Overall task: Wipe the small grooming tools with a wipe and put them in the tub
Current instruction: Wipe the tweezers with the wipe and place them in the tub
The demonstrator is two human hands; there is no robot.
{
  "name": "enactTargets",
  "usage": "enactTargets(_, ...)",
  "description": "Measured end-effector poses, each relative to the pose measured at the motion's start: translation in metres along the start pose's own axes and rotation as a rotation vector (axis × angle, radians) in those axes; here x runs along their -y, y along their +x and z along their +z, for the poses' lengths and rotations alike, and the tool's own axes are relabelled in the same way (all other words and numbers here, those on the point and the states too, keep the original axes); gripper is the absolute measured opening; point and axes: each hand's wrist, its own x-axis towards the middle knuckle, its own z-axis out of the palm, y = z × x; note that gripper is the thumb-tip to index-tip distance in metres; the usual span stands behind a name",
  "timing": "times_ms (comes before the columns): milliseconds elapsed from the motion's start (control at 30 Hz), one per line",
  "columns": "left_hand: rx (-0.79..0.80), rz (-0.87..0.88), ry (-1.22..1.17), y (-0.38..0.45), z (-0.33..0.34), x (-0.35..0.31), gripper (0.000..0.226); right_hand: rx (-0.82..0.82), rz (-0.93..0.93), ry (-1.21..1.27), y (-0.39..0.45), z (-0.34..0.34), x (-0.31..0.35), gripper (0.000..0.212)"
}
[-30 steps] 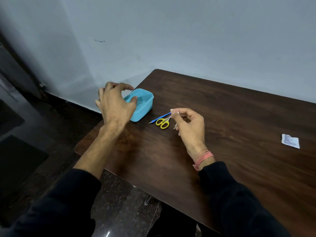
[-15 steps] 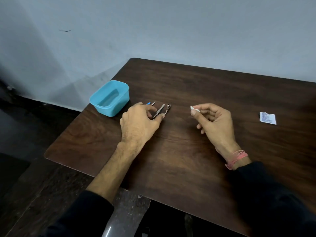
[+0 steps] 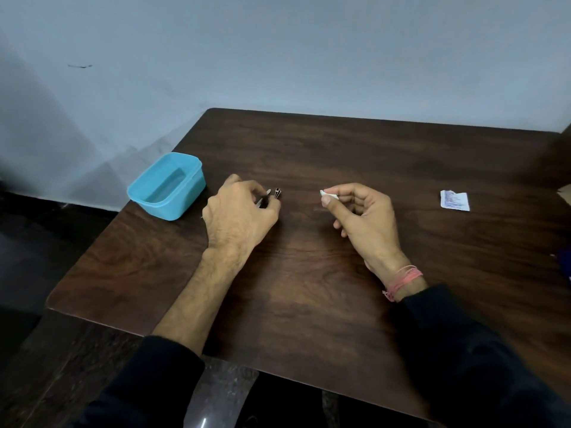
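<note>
Centrally, on the dark wooden counter (image 3: 309,304), the left hand (image 3: 238,214) curls its fingers over a cluster of small metal grooming tools (image 3: 272,194), pinching what appears to be a slim silver tool between thumb and fingertips. Only the far ends of the tools show past the fingers; the rest lie under the hand, so their number and kind cannot be told. The right hand (image 3: 363,216), well apart from the left, pinches a small folded white wipe (image 3: 329,195) between thumb and forefinger, its other fingers loosely curled. The blue tub (image 3: 167,185) stands near the counter's left edge, just beyond the left hand, open side up and seemingly holding no tools. A torn sachet (image 3: 454,200) lies flat, far to the right.

Step in hand, as judged: picking one tool from the cluster for wiping; nothing appears to be in the tub yet, so the task is at an early stage.

Orientation: the visible tool ends point away from the person and slightly rightward, which suggests a long axis running roughly from near-left to far-right, flat or nearly flat on the counter.

Next move, as judged: lifting the pinched tool clear of its neighbours, bringing both hands together, and drawing the wipe along the tool's length before dropping it leftward into the tub.
</note>
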Motion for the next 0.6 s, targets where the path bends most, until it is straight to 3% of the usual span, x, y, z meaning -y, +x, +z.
enactTargets(267,0.020,-0.042,0.068,-0.004,-0.003,0.007,0.010,0.010,-0.011,0.013,-0.001,-0.001,0.000,0.004)
enactTargets(367,-0.048,-0.042,0.056,-0.008,-0.010,0.012,0.008,0.022,-0.014,0.020,-0.002,-0.001,-0.001,0.004)
enactTargets(500,-0.144,0.057,-0.133,-0.021,-0.018,0.012,0.005,0.031,-0.044,0.020,-0.001,-0.003,-0.001,0.005)
enactTargets(600,-0.054,0.147,-0.264,-0.029,-0.008,-0.001,0.009,0.024,-0.071,0.060,-0.001,-0.006,0.000,0.006)
